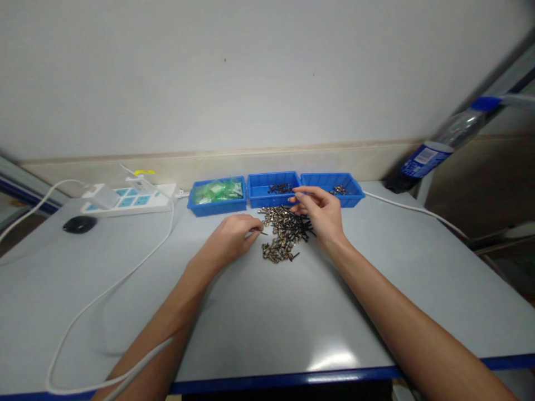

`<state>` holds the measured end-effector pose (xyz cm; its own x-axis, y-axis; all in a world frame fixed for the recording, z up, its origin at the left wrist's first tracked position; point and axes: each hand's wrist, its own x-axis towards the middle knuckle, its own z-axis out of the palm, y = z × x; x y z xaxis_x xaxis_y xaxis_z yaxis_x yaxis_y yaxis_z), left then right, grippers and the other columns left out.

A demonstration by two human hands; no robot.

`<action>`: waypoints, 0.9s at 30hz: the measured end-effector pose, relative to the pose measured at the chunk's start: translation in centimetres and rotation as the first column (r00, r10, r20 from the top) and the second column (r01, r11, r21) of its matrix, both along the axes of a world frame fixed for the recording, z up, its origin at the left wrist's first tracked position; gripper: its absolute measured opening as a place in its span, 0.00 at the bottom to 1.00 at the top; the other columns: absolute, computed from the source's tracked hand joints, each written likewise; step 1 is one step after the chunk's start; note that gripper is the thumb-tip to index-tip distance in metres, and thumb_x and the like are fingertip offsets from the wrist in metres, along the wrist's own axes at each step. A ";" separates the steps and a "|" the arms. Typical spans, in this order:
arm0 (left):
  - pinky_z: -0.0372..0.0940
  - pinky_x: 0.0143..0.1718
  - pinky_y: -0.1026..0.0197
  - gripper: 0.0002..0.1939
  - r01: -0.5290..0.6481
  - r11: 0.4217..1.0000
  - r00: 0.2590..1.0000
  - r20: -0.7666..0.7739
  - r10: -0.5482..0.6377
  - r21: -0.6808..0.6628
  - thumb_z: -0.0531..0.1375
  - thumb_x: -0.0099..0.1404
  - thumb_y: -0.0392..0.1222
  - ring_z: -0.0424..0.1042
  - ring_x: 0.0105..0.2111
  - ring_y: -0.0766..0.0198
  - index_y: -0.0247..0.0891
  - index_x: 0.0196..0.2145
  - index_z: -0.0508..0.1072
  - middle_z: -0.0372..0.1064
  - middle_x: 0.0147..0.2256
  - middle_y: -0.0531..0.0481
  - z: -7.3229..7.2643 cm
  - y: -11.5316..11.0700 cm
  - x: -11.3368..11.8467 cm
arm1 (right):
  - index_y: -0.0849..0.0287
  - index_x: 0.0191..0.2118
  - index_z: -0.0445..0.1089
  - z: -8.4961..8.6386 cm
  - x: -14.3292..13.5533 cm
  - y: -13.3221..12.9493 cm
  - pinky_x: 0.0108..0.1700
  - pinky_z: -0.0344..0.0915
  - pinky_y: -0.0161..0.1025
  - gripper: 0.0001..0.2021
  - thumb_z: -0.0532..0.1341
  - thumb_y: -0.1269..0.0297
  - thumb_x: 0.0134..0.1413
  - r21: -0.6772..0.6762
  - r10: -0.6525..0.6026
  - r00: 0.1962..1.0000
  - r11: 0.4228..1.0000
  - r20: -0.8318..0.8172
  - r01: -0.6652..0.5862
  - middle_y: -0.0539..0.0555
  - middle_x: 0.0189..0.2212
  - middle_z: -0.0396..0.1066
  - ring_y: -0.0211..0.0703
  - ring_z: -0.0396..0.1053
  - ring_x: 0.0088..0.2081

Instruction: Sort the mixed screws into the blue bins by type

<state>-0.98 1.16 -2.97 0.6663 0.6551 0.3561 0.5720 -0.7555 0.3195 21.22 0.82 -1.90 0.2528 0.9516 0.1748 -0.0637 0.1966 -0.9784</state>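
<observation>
One dark screw (263,233) — pinched by the fingers of the left hand (237,236), long axis pointing right — sits just left of the screw pile (288,229), opposite the right hand (322,214), whose bent fingers' grip cannot be determined.

grey table (267,323) | screw pile (288,227) | three blue bins (273,201) | power strip (130,201)

Head-worn view, facing forward and down (fairly wide), near the hands (324,216), tabletop (271,323) below, wall (267,94) ahead
</observation>
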 end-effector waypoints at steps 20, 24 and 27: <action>0.74 0.34 0.65 0.10 -0.110 0.885 0.806 0.480 0.345 -0.452 0.68 0.56 0.40 0.78 0.29 0.65 0.35 0.34 0.71 0.76 0.30 0.49 1.7 -0.7 1.5 | 0.58 0.40 0.78 -0.1 -0.2 -0.8 0.36 0.71 0.41 0.11 0.67 0.58 0.52 -0.001 0.328 0.886 0.938 0.327 -0.347 0.54 0.31 0.79 0.42 0.74 0.31; 0.75 0.34 0.65 0.13 -0.091 0.864 0.730 0.558 0.396 -0.494 0.70 0.54 0.41 0.78 0.30 0.64 0.35 0.33 0.71 0.76 0.29 0.49 2.0 -1.0 2.0 | 0.58 0.39 0.79 0.0 -0.3 -1.0 0.41 0.73 0.43 0.13 0.71 0.56 0.49 -0.063 0.501 0.843 0.864 0.195 -0.499 0.55 0.31 0.80 0.45 0.77 0.34; 0.75 0.34 0.65 0.13 -0.067 0.862 0.712 0.581 0.394 -0.503 0.70 0.53 0.41 0.78 0.30 0.64 0.35 0.31 0.71 0.76 0.28 0.49 2.5 -1.3 2.3 | 0.59 0.37 0.80 0.0 -0.4 -1.0 0.43 0.73 0.43 0.14 0.73 0.56 0.44 -0.099 0.527 0.849 0.848 0.044 -0.521 0.55 0.29 0.80 0.45 0.78 0.34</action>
<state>1.34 -0.13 -0.52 0.1816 0.9408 0.2860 0.2342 -0.3239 0.9166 20.81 -0.20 -1.88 -0.2967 0.9507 0.0905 -0.0687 0.0733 -0.9949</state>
